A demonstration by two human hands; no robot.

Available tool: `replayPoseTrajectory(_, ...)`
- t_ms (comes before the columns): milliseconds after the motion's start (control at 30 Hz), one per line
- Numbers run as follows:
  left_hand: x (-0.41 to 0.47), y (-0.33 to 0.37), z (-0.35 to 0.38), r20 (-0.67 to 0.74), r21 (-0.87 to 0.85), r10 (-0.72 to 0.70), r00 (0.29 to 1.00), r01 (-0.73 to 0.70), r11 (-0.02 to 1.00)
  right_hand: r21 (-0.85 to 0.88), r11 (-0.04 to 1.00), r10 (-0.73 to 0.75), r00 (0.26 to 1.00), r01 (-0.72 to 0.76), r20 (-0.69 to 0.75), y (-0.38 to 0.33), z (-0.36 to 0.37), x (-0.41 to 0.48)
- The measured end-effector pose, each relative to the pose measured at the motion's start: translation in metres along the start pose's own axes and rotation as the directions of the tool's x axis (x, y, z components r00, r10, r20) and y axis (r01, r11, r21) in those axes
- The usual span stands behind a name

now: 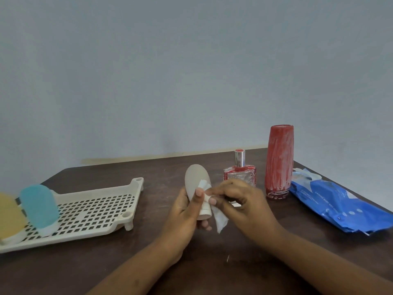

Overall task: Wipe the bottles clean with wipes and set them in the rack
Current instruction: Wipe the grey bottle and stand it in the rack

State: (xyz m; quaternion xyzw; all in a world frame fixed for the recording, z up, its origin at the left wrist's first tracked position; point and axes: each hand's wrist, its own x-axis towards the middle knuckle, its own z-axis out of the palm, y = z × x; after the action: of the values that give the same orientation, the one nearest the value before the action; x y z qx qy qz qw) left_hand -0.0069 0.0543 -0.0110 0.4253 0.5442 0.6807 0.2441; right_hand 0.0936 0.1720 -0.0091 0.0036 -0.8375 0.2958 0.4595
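Head view: left grip clamped round the lower half of the beige bottle, held cap-down over the table at centre, rounded end up. Right grip pinches a white wipe against the bottle's neck, loose tail hanging below.

Risks, my judgement: the bottle looks smooth and a wet wipe makes it slicker, so it could slip from the left grip and drop. The holding fingers cover part of the body, so that patch gets missed unless the bottle is turned. The hanging tail could drag on the table and pick up dirt.

Rack at 9 o'clock, well apart from the hands. Blue bottle and yellow bottle stand cap-down at its left end. No object lies between the held bottle and the rack.

Blue wipes pack at 3 o'clock. Farther back, perfume bottle at 1 o'clock, just behind the right grip — a wide stroke could knock it. Tall red bottle at 2 o'clock, smeared white, touching or just beside the pack — cannot tell which.
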Motion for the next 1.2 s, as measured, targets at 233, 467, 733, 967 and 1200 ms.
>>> replayPoseTrajectory(233,-0.005,0.003,0.004,0.156,0.114,-0.109,0.982,0.091,0.989,0.134,0.967,0.238,0.951,-0.215,-0.197,0.009,-0.005,0.002)
replayPoseTrajectory(467,-0.001,0.005,0.002,-0.032,0.085,-0.055,0.998,0.058,0.995,0.198,0.958,0.214,0.976,-0.205,-0.025,0.002,0.001,-0.001)
replayPoseTrajectory(733,0.002,0.007,-0.004,-0.109,0.083,-0.129,0.986,0.139,0.987,-0.042,0.999,-0.004,0.998,0.006,0.061,-0.006,0.002,-0.005)
replayPoseTrajectory(967,-0.003,0.002,0.003,0.073,0.196,-0.127,0.989,0.110,0.974,-0.135,0.985,0.078,0.975,-0.107,-0.207,0.007,-0.009,0.002)
replayPoseTrajectory(1200,-0.005,0.002,0.002,0.117,0.256,-0.034,0.993,0.003,0.967,-0.163,0.985,-0.080,0.987,0.057,-0.140,-0.001,-0.004,0.001)
